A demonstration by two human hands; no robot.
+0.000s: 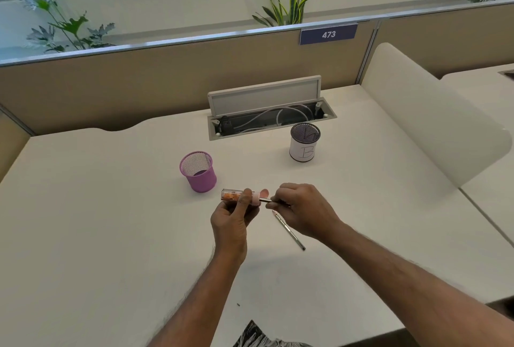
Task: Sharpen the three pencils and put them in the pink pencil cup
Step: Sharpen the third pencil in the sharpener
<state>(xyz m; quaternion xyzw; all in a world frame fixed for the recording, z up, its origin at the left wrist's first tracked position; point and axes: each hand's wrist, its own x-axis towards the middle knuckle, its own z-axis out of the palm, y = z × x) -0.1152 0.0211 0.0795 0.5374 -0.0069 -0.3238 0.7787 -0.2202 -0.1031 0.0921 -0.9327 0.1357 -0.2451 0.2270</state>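
Pinching the sharpener (241,197) in my left-hand fingers (242,202), I am twisting a pencil (266,200) with my right-hand fingers (281,202); excess pressure may be snapping its lead.

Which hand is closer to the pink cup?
Left. The left hand, holding the sharpener, sits just right of the pink cup; the right hand is farther right.

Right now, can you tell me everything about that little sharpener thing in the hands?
The sharpener is a small tube lying sideways, held above the white desk. One end is clear plastic with orange-brown shavings inside; the other is a pale pink cap with its lid flipped open. The left hand holds it around the middle. The right hand pushes a pencil into the pink end. The pink cup stands just behind it.
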